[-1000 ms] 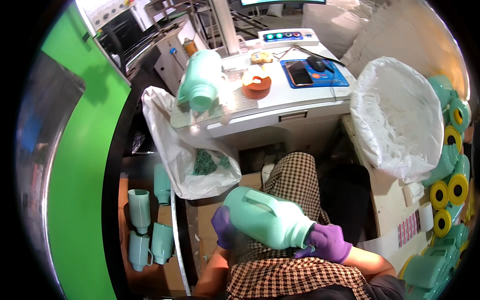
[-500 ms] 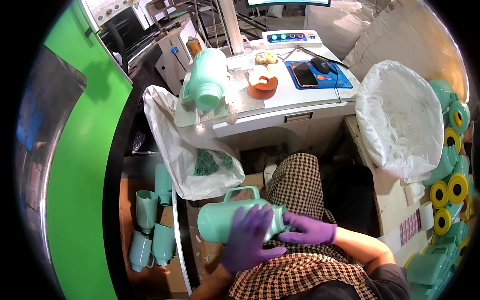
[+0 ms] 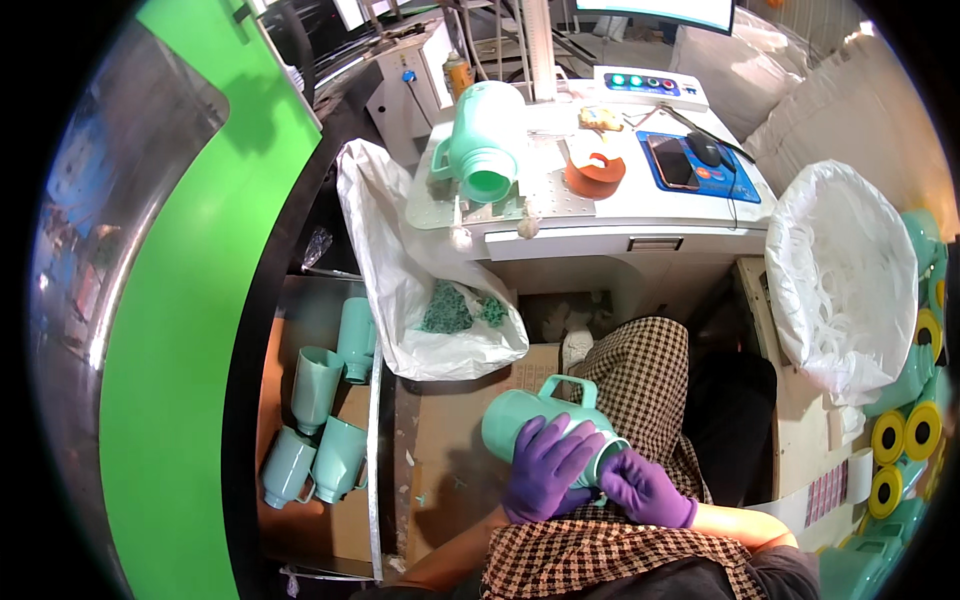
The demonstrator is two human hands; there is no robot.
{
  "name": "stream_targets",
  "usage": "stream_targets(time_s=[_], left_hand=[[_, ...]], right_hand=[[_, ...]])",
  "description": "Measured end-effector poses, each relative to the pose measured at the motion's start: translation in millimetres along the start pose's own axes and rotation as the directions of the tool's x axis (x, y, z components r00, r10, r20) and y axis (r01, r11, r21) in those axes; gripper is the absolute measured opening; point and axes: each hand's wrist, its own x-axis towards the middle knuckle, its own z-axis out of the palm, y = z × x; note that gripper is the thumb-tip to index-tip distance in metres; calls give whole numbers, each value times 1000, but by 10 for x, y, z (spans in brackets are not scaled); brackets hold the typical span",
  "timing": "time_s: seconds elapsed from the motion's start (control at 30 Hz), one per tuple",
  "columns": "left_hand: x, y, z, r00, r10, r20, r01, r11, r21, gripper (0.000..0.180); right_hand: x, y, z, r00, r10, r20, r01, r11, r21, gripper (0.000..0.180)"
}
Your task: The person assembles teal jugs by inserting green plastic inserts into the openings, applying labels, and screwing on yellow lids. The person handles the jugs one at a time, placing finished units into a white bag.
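A seated person in purple gloves holds a mint-green plastic jug (image 3: 535,415) on its side over the lap, above a checked trouser leg (image 3: 640,390). The left hand (image 3: 548,468) lies across the jug's open end with its fingers (image 3: 575,440) spread wide over the rim, while the right hand (image 3: 645,490) is curled against the jug's lower edge just beside it, fingers folded in. The jug's handle points up and away from the body. On the white workbench (image 3: 640,215) ahead, a second green jug (image 3: 480,150) lies mouth toward the camera, near an orange ring (image 3: 595,175) and a phone (image 3: 673,162). To the person's left, more green jugs (image 3: 320,420) stand in a cardboard box, beside a white bag (image 3: 400,270) of green scraps.
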Motion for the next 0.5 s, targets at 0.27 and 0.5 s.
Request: stream_targets(time_s=[0.27, 0.5], left_hand=[[-792, -565, -110, 915, -389, -110, 389, 921, -19, 87], [-450, -451, -81, 986, -162, -30, 160, 986, -51, 51]], right_hand=[[-462, -1188, -1368, 514, -758, -401, 496, 644, -583, 31], [2277, -484, 74, 620, -713, 328, 699, 310, -645, 51]])
